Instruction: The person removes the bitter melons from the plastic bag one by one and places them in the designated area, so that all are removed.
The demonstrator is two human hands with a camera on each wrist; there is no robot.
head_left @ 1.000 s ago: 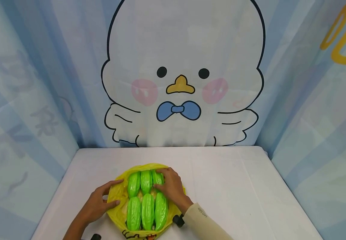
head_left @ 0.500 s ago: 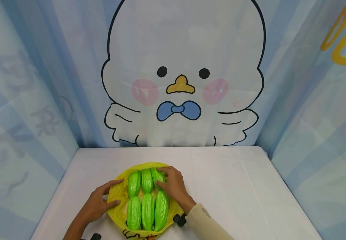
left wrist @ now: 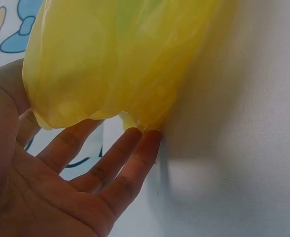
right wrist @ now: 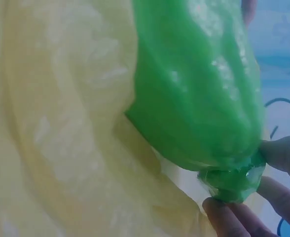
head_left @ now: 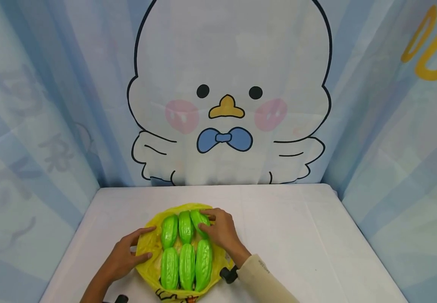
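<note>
Several glossy, ridged green cucumber-shaped pieces [head_left: 169, 269] lie in two rows inside a yellow plastic bag [head_left: 148, 248], its mouth spread wide. At the back right of the rows, my right hand [head_left: 223, 229] grips one green cucumber-shaped piece [head_left: 199, 221] between thumb and fingers. Its narrow, stubby end shows in the right wrist view, with fingertips [right wrist: 223, 217] around it. On the other side my left hand [head_left: 123, 254] touches the bag's edge with thumb and forefinger spread apart. The left wrist view has its other fingers [left wrist: 130, 173] reaching out straight under the yellow plastic [left wrist: 100, 69].
The bag stands on a white-covered table [head_left: 286, 240]. Behind it hangs a pale curtain [head_left: 226, 50] printed with a cartoon bird, and more curtain closes both sides. Dark camera parts [head_left: 228, 275] show by the right wrist.
My right hand has shifted slightly right and toward the back. The piece in its grip has come up a little and now leans. My left hand keeps its place.
</note>
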